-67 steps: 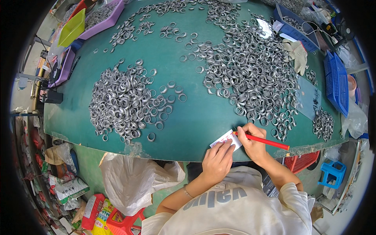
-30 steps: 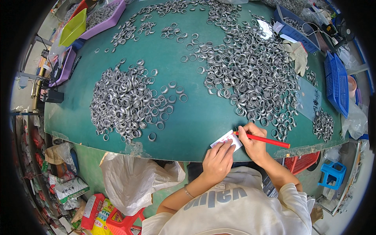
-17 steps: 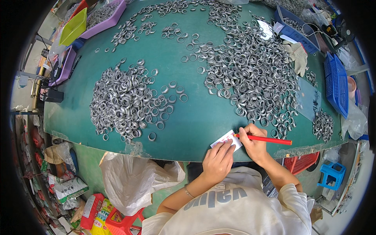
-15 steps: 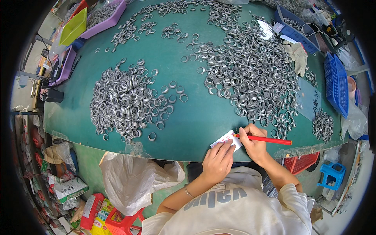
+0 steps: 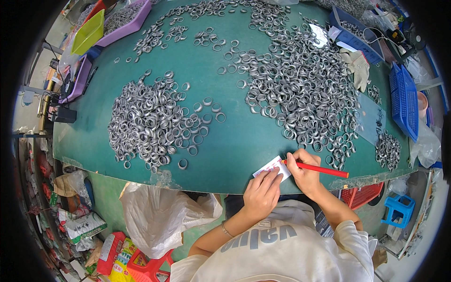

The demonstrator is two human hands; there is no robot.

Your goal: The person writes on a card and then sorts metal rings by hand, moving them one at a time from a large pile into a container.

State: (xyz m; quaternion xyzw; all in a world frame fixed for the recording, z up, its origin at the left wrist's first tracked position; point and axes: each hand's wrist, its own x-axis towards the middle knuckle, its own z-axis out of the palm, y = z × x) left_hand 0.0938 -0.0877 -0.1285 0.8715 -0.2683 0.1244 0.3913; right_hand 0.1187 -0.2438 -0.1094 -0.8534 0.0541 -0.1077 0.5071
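A small white paper slip (image 5: 285,172) with reddish marks lies at the near edge of the green table (image 5: 225,155). My left hand (image 5: 262,193) rests on it, fingers stretched out and pressing it flat. Pinched in my right hand (image 5: 305,173) is a red pen (image 5: 324,169), its tip touching the slip near its upper right edge. Beyond my right hand spreads a large heap of grey metal rings (image 5: 300,89). Another pile of rings (image 5: 148,120) sits to the left.
A blue basket (image 5: 403,101) and a blue bin (image 5: 357,35) stand along the right side, with a work glove (image 5: 355,68) near them. Purple tray (image 5: 124,21) and yellow-green tray (image 5: 88,32) are at the far left. A white sack (image 5: 159,216) hangs below the near edge.
The pen's rear end has shifted slightly left and down, its tip staying at the slip. My left hand keeps its place.
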